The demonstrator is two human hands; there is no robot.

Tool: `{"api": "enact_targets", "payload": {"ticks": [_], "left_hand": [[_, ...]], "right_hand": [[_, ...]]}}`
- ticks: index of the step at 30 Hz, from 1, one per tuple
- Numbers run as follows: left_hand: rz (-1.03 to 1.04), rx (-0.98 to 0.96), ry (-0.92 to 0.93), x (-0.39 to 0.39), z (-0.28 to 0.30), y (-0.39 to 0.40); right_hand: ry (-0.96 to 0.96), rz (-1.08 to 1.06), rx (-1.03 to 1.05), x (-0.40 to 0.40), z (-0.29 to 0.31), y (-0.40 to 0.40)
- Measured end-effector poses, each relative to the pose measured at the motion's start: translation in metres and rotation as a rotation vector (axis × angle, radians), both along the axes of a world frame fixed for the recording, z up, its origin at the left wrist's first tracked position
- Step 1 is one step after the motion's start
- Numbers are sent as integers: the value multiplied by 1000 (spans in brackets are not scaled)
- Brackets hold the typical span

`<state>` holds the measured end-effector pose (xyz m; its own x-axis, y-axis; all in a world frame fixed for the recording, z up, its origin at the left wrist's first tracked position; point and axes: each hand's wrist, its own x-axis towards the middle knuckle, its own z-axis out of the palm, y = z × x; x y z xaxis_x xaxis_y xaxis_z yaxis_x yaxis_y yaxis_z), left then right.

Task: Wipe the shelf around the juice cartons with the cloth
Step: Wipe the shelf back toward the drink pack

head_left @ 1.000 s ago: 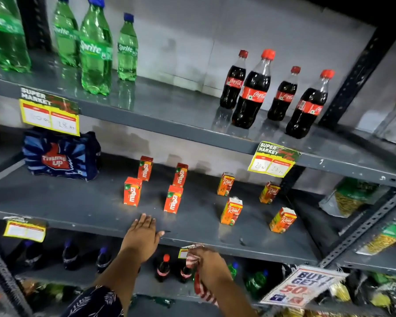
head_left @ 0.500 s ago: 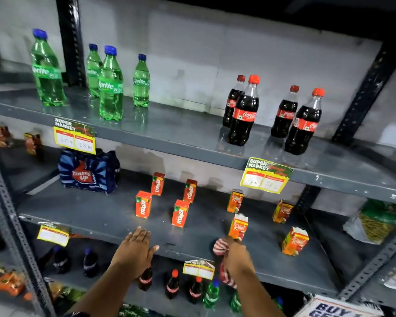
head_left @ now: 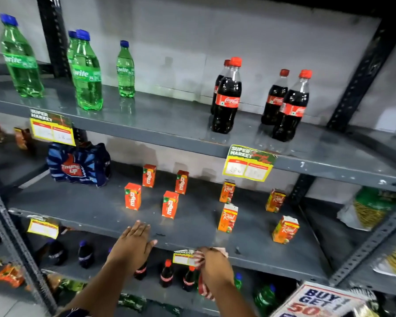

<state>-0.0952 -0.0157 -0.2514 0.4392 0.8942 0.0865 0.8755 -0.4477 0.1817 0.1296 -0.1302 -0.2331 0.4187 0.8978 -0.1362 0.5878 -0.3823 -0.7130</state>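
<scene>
Bare shelf (head_left: 82, 209) lies open left of my left hand (head_left: 133, 243), up to the far Thums Up pack (head_left: 79, 164). Ahead, four Maaza cartons (head_left: 132, 196) block the middle and four Real cartons (head_left: 227, 217) the right, with lanes between them. My right hand (head_left: 215, 264) grips the cloth (head_left: 204, 287) at the near edge.

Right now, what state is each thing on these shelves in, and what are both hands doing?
left hand: open, flat on the shelf's front edge
right hand: closed on the cloth
cloth: bunched at the front edge
Maaza cartons: four, upright
Real cartons: four, upright
Sprite bottles: upright, capped
Coca-Cola bottles: upright, capped
</scene>
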Motion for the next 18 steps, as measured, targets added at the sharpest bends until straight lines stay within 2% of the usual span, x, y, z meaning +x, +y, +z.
{"api": "enact_targets", "payload": {"ticks": [1, 2, 6, 7, 10, 12, 14, 18], "left_hand": [[-16, 11, -7, 6, 3, -1], [-33, 26, -11, 13, 5, -2], [-74, 27, -26, 28, 13, -8], [-71, 20, -28, 28, 12, -10], [-49, 6, -40, 23, 8, -17], [-35, -1, -30, 14, 5, -20], [-22, 11, -18, 4, 2, -19], [5, 29, 9, -13, 0, -13]], "right_hand": [[-206, 173, 2, -3, 11, -5], [-337, 227, 21, 1, 15, -1], [-510, 360, 107, 24, 29, 23], [-550, 401, 61, 32, 27, 31], [-462, 472, -103, 55, 3, 41], [-538, 462, -139, 56, -14, 40], [-615, 451, -106, 49, -21, 37], [-485, 465, 13, 18, -9, 31]]}}
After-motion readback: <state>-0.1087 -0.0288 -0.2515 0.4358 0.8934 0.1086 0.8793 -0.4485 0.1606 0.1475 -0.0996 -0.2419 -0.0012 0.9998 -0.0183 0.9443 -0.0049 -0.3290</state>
